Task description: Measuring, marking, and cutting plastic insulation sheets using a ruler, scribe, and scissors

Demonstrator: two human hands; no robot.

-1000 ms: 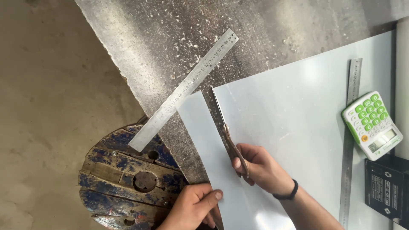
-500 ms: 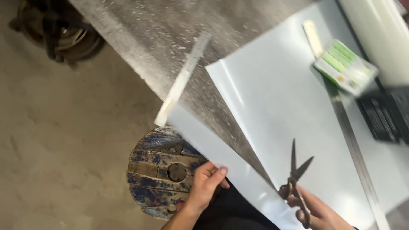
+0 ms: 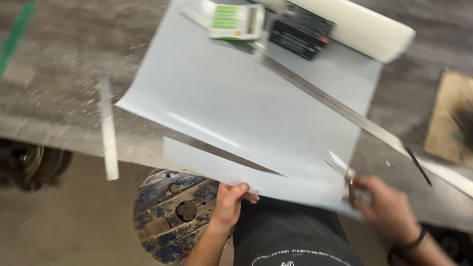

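The head view looked down on a speckled grey workbench (image 3: 74, 64), and every place below is given relative to the large pale grey sheet (image 3: 236, 98) lying across it. The sheet ran from the bench's far side down over its near edge toward the person, its near part curling up off the surface. Along the sheet's near edge a narrow strip (image 3: 217, 167) had been partly cut free, with a dark slit between strip and sheet; the strip's long axis ran left to right, joined to the sheet at the right end. Beyond the sheet's far edge lay a white roll (image 3: 364, 27). Below the sheet's near left corner, on the floor, stood a blue-painted wooden cable spool (image 3: 167, 212). A long steel ruler (image 3: 325, 98) crossed the sheet diagonally from the far side to the right; a shorter steel ruler (image 3: 108, 133) lay off the sheet's left edge. On the sheet's far part sat a black device (image 3: 300, 32) and a green-keyed calculator (image 3: 234, 20). The left hand (image 3: 230, 204) pinched the strip's near edge, thumb on top. The right hand (image 3: 389, 207), blurred, was closed round the scissors (image 3: 347, 175) at the slit's right end, blades parted, pointing left along the strip; this hand was the nearer to the uncut join.
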